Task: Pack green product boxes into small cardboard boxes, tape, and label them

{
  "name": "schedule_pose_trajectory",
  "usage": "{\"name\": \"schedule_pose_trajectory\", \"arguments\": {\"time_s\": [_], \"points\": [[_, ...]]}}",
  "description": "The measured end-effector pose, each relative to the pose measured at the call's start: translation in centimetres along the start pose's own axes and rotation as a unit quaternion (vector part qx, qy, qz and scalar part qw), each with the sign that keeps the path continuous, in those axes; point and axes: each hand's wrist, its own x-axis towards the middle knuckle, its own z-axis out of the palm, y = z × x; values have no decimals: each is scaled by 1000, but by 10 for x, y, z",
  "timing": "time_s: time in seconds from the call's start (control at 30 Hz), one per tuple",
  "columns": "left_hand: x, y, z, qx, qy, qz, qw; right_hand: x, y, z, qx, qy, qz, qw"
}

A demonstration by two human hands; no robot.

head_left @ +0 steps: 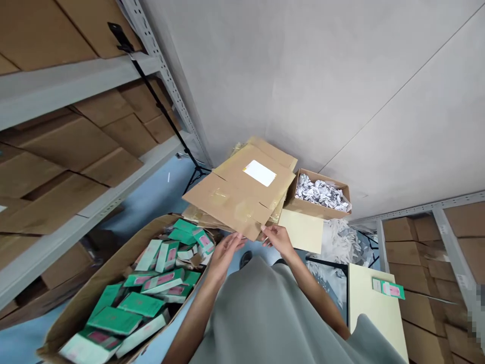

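A flattened cardboard box (235,194) with a white label lies tilted on top of a stack of flattened cardboard (200,217) in front of me. My left hand (226,251) is closed at its near edge, fingertips pinching the cardboard left of the near corner. On the other side of that corner, my right hand (278,239) grips the edge between thumb and fingers. Strips of clear tape cross the cardboard's surface. The undersides of the fingers are partly hidden.
At my left stands a large open carton (60,316) full of green and white boxes. Behind the stack is a carton (316,208) of crumpled paper. A green box (388,288) lies on a cream table (373,323) at right. Shelves (91,212) and a black tripod (162,108) stand left.
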Motion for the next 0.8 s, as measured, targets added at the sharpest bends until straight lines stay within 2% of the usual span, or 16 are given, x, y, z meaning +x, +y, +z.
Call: {"name": "schedule_pose_trajectory", "arguments": {"time_s": [0.07,0.13,0.27,0.4,0.5,0.6,0.67,0.73,0.8], "points": [[7,9,2,1,4,5,1000,-2,-4,3,-19,-12,17,1000],[10,19,5,20,-6,21,1000,-6,-12,5,-19,-16,4,1000],[4,36,18,31,-52,41,997,-26,-38,3,9,32,-94,995],[-8,48,46,-47,-90,43,994,-60,-54,-6,5,99,-154,983],[-10,54,73,-61,-150,36,986,-84,-48,-20,1,161,-172,972],[-8,56,100,-63,-227,25,972,-106,-32,-50,-2,241,-163,957],[-7,53,117,-46,-274,14,960,-125,-20,-80,1,328,-158,931],[-8,46,134,-12,-318,-5,948,-151,-4,-115,0,446,-156,881],[-11,37,152,25,-365,-34,930,-186,15,-150,-3,558,-143,817]]}}
